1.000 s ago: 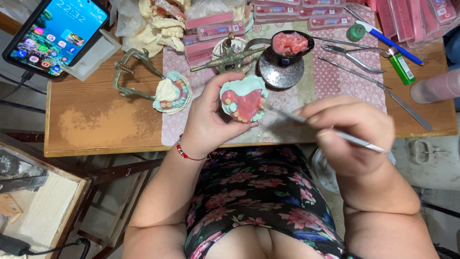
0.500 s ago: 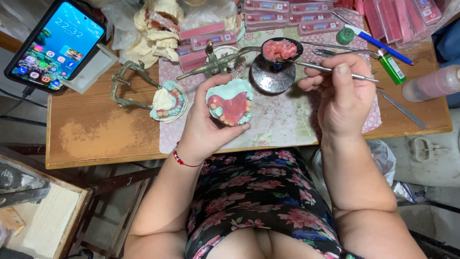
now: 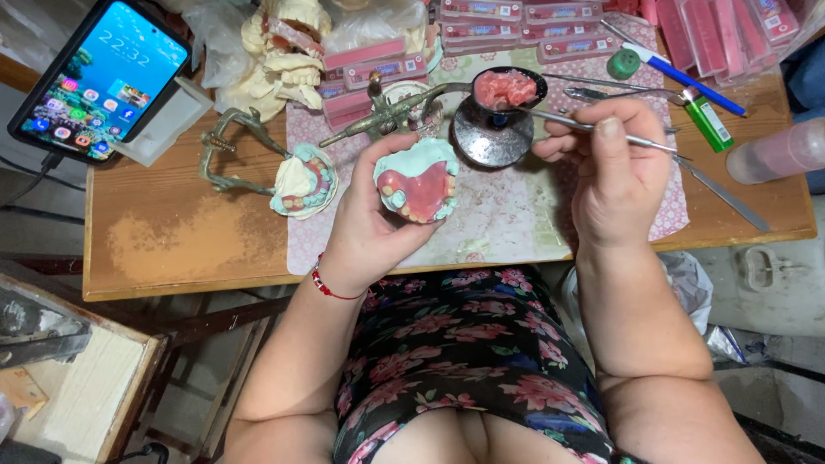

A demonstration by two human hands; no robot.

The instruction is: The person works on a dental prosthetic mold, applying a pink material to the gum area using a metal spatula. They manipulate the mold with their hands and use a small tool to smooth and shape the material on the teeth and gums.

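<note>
Since the earlier frame the right hand (image 3: 614, 163) has carried its thin metal wax instrument (image 3: 593, 129) up from beside the model, so the tip now lies at the small black round dish (image 3: 507, 88). That dish holds a lumpy mass of pink wax and sits on a dull round metal stand (image 3: 491, 137).

Fingers of the right hand are closed around the instrument's shaft, thumb on top. The left hand (image 3: 374, 219) grasps the pale green plaster dental model (image 3: 418, 180) from below, held above the patterned pink cloth (image 3: 507, 223); its top carries a smooth red wax plate edged with a curve of small cream teeth.

Left of it, a second green and cream tooth model (image 3: 303, 180) rests at the cloth's edge against a greenish metal articulator frame (image 3: 225, 150). Flat pink trays of teeth (image 3: 507, 13) line the far edge of the worn wooden table (image 3: 185, 249). A lit smartphone (image 3: 99, 77) leans at the left corner.
</note>
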